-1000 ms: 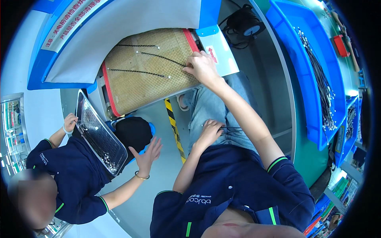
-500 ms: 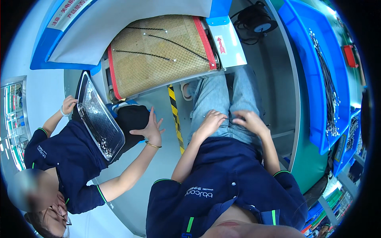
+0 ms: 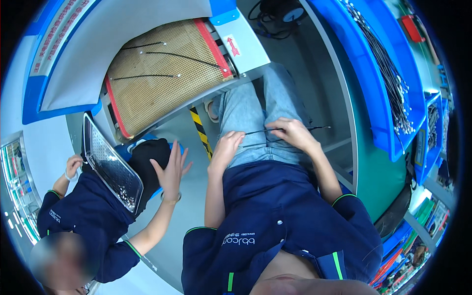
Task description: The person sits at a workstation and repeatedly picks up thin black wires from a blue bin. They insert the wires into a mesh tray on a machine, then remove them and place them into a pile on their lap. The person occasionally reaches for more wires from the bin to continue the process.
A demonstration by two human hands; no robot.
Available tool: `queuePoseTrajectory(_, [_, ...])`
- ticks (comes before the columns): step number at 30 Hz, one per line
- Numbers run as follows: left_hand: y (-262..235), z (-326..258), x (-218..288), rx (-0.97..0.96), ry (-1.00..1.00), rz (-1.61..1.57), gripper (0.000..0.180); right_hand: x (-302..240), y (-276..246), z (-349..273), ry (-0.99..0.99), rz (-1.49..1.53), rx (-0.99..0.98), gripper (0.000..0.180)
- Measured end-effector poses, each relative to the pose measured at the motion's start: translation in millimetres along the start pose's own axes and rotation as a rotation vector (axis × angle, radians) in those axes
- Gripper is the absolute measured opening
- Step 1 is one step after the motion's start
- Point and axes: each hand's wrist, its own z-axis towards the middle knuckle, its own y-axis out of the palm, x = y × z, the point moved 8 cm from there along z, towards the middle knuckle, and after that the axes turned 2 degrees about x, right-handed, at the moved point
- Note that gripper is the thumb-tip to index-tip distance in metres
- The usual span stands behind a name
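Pinching a thin black cable [image 3: 256,131] with left hand [image 3: 227,150] and right hand [image 3: 291,133] over the lap [image 3: 254,151], seemingly to hold it straight.

Head-worn fisheye camera, facing down
It looks from above, rather near, at the left hand [image 3: 228,149] and the right hand [image 3: 297,134].

The person's left grip [image 3: 227,149] and right grip [image 3: 294,134] held a thin black cable [image 3: 256,132] over blue jeans [image 3: 246,105]. Three more cables [image 3: 145,76] lay on a tan belt [image 3: 147,103].
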Motion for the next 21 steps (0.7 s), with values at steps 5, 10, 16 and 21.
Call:
queuePoseTrajectory(5, [-3,8,37,0.032,0.078,-0.053,0.019,-27,13,12,-0.150,0.029,0.044,0.016])
queuePoseTrajectory(10, [-20,6,47,0.197,0.174,0.060,0.016,-33,4,12,-0.210,0.023,0.135,0.012])
queuePoseTrajectory(16, [-23,6,64,0.267,0.342,0.083,0.014,-38,3,11,-0.289,-0.055,0.174,0.013])
queuePoseTrajectory(21, [-26,4,70,0.358,0.417,0.130,0.013,-40,1,12,-0.255,-0.045,0.165,0.015])
